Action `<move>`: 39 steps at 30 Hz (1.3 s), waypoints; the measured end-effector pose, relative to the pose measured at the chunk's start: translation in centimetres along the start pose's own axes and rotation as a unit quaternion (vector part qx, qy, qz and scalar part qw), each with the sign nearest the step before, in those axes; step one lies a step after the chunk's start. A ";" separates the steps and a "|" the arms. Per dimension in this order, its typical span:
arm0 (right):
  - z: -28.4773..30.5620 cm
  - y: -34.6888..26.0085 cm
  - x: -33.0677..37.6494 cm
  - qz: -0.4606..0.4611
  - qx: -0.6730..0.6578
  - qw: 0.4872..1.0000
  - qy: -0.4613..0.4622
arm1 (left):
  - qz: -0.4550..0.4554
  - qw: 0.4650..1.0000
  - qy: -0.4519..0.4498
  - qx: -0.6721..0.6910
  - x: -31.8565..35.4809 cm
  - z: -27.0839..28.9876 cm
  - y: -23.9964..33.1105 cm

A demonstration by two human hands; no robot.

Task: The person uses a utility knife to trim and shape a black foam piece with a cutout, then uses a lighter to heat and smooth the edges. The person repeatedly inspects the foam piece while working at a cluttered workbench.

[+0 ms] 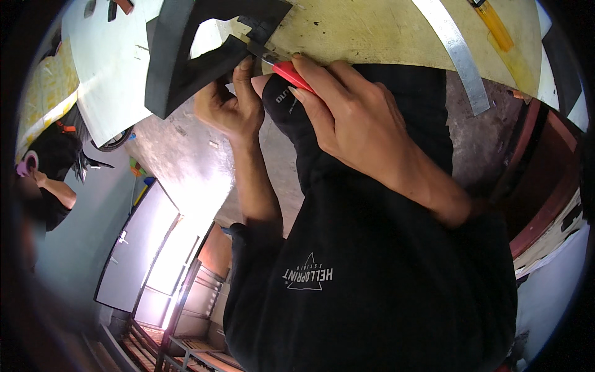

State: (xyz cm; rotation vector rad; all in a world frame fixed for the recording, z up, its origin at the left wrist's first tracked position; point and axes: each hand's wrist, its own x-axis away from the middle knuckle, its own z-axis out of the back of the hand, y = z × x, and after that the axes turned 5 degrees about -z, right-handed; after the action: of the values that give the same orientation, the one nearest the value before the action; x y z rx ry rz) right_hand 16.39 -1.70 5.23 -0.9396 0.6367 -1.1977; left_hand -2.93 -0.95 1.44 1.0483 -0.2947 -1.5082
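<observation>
My left hand (232,105) is closed on the lower edge of a thick black sheet (166,68), which looks like foam and has a large opening cut through it. The thumb and fingers pinch its underside near a narrow corner. In my right hand (365,111) is a knife with a red handle (291,75), the index finger lying along it. Its metal blade (266,57) points up and left and meets the black sheet just above my left fingertips. How deep the tip goes cannot be seen.
The sheet lies over a yellowish tabletop (359,31). A steel ruler (455,49) and a yellow cutter (496,28) rest on its right side. A white board (102,68) is at left. Beyond it, another person's hand (40,178) is by a purple tape roll (28,163).
</observation>
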 end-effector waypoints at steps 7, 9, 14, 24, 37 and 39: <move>0.0 -0.3 -0.4 0.010 0.054 0.998 0.006 | 0.011 0.999 -0.005 -0.032 0.0 0.0 0.2; 0.3 -0.5 -0.2 0.010 0.060 0.998 -0.002 | 0.012 0.999 -0.003 -0.035 0.0 0.1 0.2; 0.1 -0.3 -0.2 0.008 0.070 0.998 0.002 | -0.001 1.000 0.003 -0.014 -0.1 -0.1 0.1; 0.2 -0.1 -0.1 0.017 0.104 0.994 0.015 | -0.003 0.999 -0.003 -0.034 -0.1 0.1 0.0; 1.1 0.0 0.1 0.011 0.041 0.999 0.032 | -0.018 1.000 0.000 -0.020 -0.2 0.0 0.4; 1.2 0.6 0.1 0.020 -0.092 0.994 0.048 | -0.015 0.999 0.001 -0.028 -0.2 0.2 0.4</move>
State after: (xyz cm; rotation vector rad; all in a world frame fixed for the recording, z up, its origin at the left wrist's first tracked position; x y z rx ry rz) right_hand 17.67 -1.41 5.28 -1.0231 0.8511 -1.1679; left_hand -2.79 -0.91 1.97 1.0132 -0.2350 -1.5350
